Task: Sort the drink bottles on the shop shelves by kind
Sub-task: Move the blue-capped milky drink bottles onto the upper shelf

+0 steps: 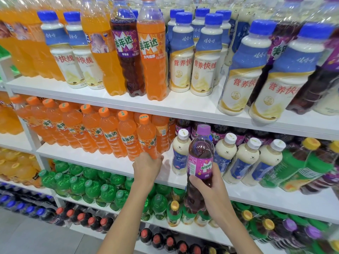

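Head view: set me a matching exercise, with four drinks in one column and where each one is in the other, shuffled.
1 purple-capped grape soda bottle
2 front-row rightmost orange soda bottle
3 blue-capped milk drinks
4 green-capped soda bottles

A uppermost shelf in view
B held by the right hand
C third shelf down
D second shelf, base gripped by the left hand

Pairs: 1-B, 2-D, 3-A, 4-C

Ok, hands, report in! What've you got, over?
Left hand grips orange Mirinda bottle on the shelf. Right hand holds grape Mirinda bottle off the shelf. White-capped milky bottles stand before the grape row.
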